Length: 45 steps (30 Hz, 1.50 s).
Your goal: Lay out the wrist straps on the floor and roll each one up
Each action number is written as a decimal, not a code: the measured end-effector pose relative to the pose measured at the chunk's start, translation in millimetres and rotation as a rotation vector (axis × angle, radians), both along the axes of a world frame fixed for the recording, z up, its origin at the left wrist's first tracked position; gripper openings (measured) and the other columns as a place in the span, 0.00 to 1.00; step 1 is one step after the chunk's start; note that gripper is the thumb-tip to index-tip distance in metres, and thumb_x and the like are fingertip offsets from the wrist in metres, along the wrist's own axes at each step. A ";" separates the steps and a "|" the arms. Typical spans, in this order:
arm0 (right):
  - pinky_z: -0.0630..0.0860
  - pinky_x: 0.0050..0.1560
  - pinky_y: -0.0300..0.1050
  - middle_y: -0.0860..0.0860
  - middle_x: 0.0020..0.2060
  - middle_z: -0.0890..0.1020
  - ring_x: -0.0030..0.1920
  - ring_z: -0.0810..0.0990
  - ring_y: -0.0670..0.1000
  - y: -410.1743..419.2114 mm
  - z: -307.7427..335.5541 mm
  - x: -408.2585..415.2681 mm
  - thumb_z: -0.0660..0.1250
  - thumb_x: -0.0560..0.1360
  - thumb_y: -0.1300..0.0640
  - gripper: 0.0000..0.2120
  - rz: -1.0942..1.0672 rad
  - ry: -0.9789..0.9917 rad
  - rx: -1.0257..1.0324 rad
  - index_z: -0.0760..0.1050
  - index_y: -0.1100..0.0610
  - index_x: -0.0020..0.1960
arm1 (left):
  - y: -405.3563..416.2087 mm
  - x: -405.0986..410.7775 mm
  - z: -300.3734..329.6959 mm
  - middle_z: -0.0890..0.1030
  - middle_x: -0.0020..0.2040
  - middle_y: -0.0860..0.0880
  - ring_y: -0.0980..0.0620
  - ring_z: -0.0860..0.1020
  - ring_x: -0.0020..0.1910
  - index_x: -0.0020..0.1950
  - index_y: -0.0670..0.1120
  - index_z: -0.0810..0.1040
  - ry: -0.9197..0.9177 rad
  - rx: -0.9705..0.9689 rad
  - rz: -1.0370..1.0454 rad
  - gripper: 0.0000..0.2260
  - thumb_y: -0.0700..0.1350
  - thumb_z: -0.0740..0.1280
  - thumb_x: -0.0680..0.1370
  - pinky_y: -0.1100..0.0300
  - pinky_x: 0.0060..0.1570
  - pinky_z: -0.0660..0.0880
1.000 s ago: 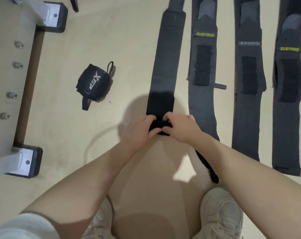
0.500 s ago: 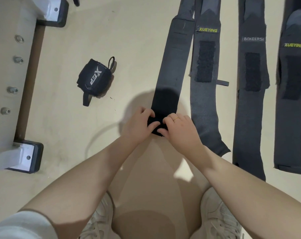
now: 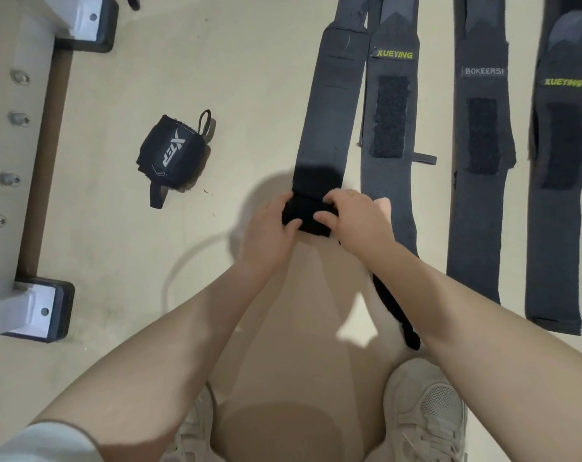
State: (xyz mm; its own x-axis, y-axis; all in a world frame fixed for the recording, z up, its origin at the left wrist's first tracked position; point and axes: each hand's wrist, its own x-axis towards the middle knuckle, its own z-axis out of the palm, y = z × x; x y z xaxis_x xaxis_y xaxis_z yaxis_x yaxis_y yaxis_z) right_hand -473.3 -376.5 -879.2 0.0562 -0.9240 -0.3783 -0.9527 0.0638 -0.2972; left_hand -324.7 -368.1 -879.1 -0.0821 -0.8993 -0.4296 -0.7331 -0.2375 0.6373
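Several dark wrist straps lie flat side by side on the beige floor. The leftmost strap [image 3: 333, 105] has its near end wound into a small black roll [image 3: 308, 215]. My left hand [image 3: 273, 231] grips the roll's left side and my right hand [image 3: 356, 218] grips its right side, thumbs on the near face. To the right lie a strap labelled XUEYING [image 3: 389, 181], one labelled BOKEERSI [image 3: 479, 195] and another XUEYING strap [image 3: 559, 201]. A finished roll marked XEP [image 3: 173, 153] sits apart on the floor to the left.
A white metal frame with bolts and black feet [image 3: 36, 308] runs along the left edge. My beige shoes [image 3: 426, 411] stand at the bottom, below my arms. A thin black loop [image 3: 399, 315] lies under my right forearm.
The roll under my hands has grown thicker and moved a little farther up the strap. The view has shifted slightly.
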 end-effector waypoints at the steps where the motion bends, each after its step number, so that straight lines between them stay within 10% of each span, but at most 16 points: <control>1: 0.60 0.47 0.47 0.51 0.52 0.77 0.50 0.76 0.53 1.6 0.3 -0.2 0.58 0.79 0.45 0.15 -0.042 -0.007 -0.071 0.73 0.53 0.58 | -3.5 -0.5 0.0 0.78 0.60 0.47 0.48 0.74 0.59 0.70 0.47 0.69 -0.011 0.008 0.016 0.21 0.43 0.65 0.77 0.63 0.54 0.67; 10: 0.73 0.55 0.42 0.54 0.55 0.79 0.54 0.77 0.51 3.8 0.0 14.3 0.64 0.78 0.56 0.12 -0.622 -0.455 -0.044 0.76 0.59 0.59 | -12.0 -12.9 3.1 0.79 0.59 0.49 0.49 0.77 0.57 0.69 0.46 0.70 -0.016 0.093 0.258 0.20 0.46 0.66 0.77 0.63 0.50 0.67; 18: 0.69 0.57 0.48 0.54 0.63 0.72 0.62 0.71 0.54 -5.0 -1.6 0.3 0.66 0.76 0.50 0.24 -0.150 -0.236 0.074 0.68 0.57 0.69 | -25.3 -14.9 4.9 0.80 0.49 0.50 0.53 0.74 0.44 0.59 0.48 0.77 -0.066 0.105 0.152 0.11 0.50 0.62 0.79 0.62 0.40 0.64; 23: 0.73 0.53 0.48 0.53 0.57 0.77 0.57 0.76 0.53 -30.3 1.7 -10.5 0.65 0.77 0.50 0.20 -0.304 -0.400 0.185 0.66 0.55 0.66 | -57.5 -15.8 7.9 0.75 0.41 0.47 0.47 0.73 0.42 0.45 0.46 0.74 -0.244 0.236 0.076 0.16 0.58 0.60 0.79 0.59 0.39 0.65; 30: 0.70 0.42 0.51 0.58 0.52 0.80 0.49 0.78 0.62 -26.0 -9.6 5.8 0.59 0.76 0.52 0.16 0.042 -0.083 -0.307 0.78 0.62 0.54 | -89.8 -19.3 4.4 0.77 0.35 0.45 0.48 0.76 0.27 0.39 0.43 0.68 -0.230 0.346 0.200 0.18 0.57 0.65 0.76 0.59 0.32 0.69; 35: 0.71 0.53 0.49 0.54 0.56 0.80 0.53 0.79 0.58 -21.4 -18.1 -9.4 0.64 0.72 0.61 0.21 0.189 0.067 -0.313 0.72 0.58 0.65 | -101.9 -21.1 7.6 0.76 0.30 0.46 0.50 0.75 0.22 0.37 0.45 0.67 -0.231 0.364 0.184 0.18 0.57 0.68 0.74 0.61 0.30 0.70; 45: 0.76 0.52 0.43 0.49 0.48 0.83 0.50 0.81 0.50 -23.1 35.8 -29.6 0.67 0.76 0.51 0.11 -0.275 -0.808 0.466 0.77 0.53 0.56 | -40.7 3.8 37.8 0.78 0.53 0.49 0.52 0.76 0.53 0.55 0.48 0.78 0.343 0.102 0.052 0.08 0.48 0.62 0.79 0.64 0.50 0.73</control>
